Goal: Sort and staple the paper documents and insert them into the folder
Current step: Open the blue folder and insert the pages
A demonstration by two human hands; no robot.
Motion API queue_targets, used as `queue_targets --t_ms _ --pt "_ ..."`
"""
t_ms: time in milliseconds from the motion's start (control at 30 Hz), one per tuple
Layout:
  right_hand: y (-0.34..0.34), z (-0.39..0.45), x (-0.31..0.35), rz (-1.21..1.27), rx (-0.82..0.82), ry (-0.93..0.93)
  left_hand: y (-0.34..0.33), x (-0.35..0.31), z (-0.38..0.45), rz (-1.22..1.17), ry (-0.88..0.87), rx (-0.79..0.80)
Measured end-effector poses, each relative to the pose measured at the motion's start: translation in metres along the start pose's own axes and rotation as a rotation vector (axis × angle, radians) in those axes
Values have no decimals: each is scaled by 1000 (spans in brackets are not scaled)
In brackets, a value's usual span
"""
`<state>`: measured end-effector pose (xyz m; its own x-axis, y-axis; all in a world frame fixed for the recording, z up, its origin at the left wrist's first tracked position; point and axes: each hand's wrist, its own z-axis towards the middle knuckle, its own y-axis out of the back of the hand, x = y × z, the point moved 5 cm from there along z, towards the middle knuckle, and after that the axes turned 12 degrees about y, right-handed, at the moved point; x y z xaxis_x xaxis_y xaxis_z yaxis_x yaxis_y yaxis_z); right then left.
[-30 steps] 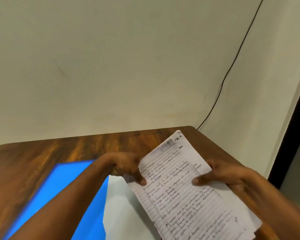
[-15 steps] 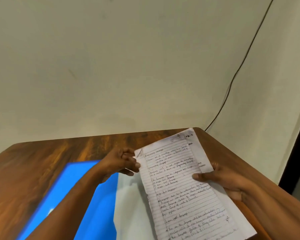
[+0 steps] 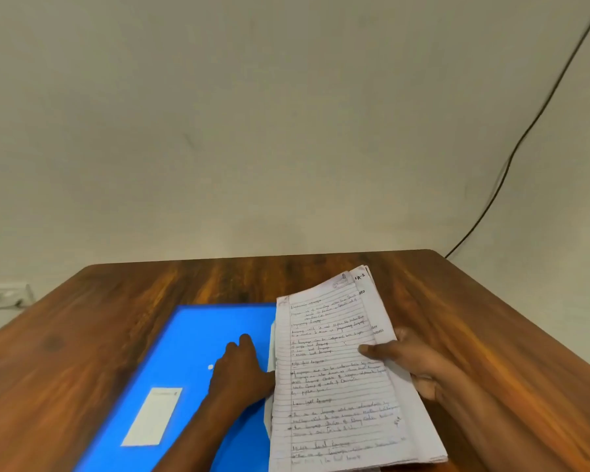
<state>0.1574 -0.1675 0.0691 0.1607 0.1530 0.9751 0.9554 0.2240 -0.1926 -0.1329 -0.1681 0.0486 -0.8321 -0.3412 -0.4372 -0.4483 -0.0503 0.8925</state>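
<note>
Both hands work: right hand [image 3: 411, 362] pinches the papers [image 3: 334, 376] by their right edge, thumb on top; left hand [image 3: 241, 369] rests flat, fingers straight, on the blue folder [image 3: 191, 335]. Folder lies left of the papers on the table [image 3: 116, 301].

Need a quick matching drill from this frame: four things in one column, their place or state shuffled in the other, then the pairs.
Things:
1. left hand
2. right hand
3. blue folder
4. white label

Place or state:
A. lies on the wooden table, under a hand
B. grips the stack of handwritten papers at its right edge
C. rests on the folder cover, just left of the papers
D. sits on the folder's near left part

Pairs: 1-C, 2-B, 3-A, 4-D
</note>
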Motion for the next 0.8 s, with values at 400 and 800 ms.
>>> queue_targets --t_ms 400,800 --pt "4 15 -23 -49 -87 -37 9 12 5 -244 -21 -48" --pt "-8 34 -20 -119 -245 62 46 0 6 -307 -273 -12"
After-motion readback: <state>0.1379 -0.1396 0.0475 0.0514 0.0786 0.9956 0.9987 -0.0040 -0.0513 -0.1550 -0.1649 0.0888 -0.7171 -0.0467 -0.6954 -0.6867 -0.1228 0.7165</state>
